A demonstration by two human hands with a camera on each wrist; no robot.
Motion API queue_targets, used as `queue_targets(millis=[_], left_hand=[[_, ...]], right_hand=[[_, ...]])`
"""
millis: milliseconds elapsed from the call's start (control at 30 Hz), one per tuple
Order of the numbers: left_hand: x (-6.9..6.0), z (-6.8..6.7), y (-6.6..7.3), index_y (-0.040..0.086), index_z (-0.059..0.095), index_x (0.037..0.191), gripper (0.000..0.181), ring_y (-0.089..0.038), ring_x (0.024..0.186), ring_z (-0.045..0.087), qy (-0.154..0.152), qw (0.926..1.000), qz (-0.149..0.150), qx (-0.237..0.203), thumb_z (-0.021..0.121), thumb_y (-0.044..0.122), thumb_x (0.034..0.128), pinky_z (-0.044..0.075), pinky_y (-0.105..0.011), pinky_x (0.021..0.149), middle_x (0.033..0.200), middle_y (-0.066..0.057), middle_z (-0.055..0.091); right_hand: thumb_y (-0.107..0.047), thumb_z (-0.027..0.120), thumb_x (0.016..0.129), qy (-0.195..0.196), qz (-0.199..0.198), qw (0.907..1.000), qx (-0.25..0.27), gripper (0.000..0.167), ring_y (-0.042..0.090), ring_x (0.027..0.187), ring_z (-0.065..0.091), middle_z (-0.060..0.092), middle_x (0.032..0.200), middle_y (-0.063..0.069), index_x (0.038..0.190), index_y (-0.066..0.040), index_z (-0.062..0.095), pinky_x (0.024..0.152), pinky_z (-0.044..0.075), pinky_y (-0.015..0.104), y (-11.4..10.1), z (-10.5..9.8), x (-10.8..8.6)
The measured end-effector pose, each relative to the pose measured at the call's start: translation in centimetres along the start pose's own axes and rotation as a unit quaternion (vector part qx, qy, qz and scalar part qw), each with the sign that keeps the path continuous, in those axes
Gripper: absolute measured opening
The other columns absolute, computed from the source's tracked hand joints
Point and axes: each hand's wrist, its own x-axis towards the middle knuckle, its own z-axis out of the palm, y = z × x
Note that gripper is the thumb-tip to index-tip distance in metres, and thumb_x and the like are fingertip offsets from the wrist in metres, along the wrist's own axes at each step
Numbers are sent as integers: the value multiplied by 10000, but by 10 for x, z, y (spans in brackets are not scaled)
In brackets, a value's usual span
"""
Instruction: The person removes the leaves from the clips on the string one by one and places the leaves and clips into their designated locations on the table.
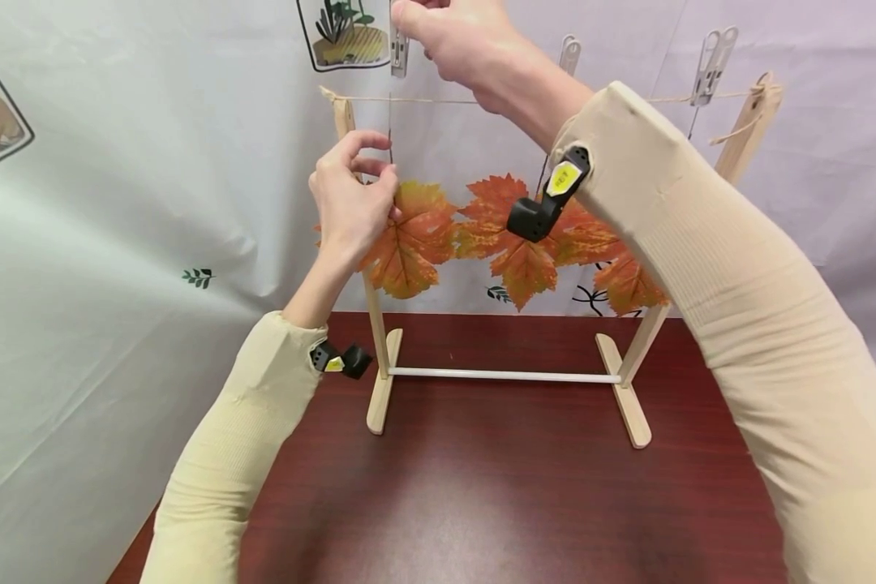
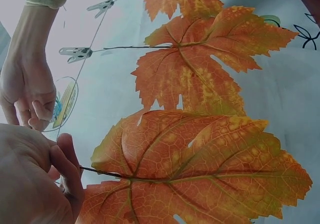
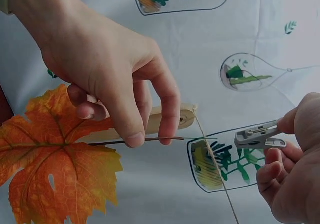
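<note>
Two of three leaves looked done: the middle leaf (image 1: 517, 243) (2 o'clock) and right leaf (image 1: 624, 282) (3 o'clock) hung from clips (image 1: 569, 55) on the cord (image 1: 438, 100). Left leaf (image 1: 407, 255), near 11, remained unclipped; left grip (image 1: 354, 191) pinched its stem (image 1: 390, 150), right grip (image 1: 456, 40) held a loose clip (image 3: 262, 136) off the cord. Containers: just jars (image 1: 352, 45) drawn with plants inside (backdrop art, near 11).

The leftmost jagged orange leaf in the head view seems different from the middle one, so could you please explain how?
The leftmost jagged orange leaf has its stem pinched by the left hand, while the middle jagged orange leaf hangs from a grey clip on the beige twine. The leftmost leaf shows yellow-green along its top in the head view; the middle leaf is redder there. Both have jagged edges and thin dark stems.
</note>
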Motion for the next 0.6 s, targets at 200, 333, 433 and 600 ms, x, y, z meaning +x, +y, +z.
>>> queue_targets(millis=[200,333,433,600], left_hand=[[-1,-4,0,93,694,1110,221,-197,458,601,15,10000,60,-22,626,60,902,520,-263,478,810,-82,671],[-3,-8,-1,89,698,1100,216,-193,454,594,42,9999,90,-22,630,55,898,513,-262,470,800,-84,668],[-5,-10,-3,90,701,1097,215,-191,455,593,62,10000,72,-9,634,55,895,512,-258,466,796,-83,667],[-9,-15,-6,86,705,1094,214,-205,450,589,62,10000,54,33,635,58,894,515,-252,466,786,-86,667]], right_hand=[[-309,580,1017,-121,47,9997,216,284,97,886,443,490,1114,-43,1273,-187,599,614,375,175,0,-4,-6],[-316,585,1014,-115,59,9998,163,291,98,902,449,495,1137,-36,1268,-174,597,615,389,183,0,-7,-11],[-311,589,1011,-137,-2,9998,123,316,100,903,450,511,1164,-35,1298,-177,598,616,388,198,2,-9,-15],[-252,619,991,-197,-139,9992,322,354,127,886,472,546,1265,-26,1337,-188,586,565,367,211,4,-13,-21]])
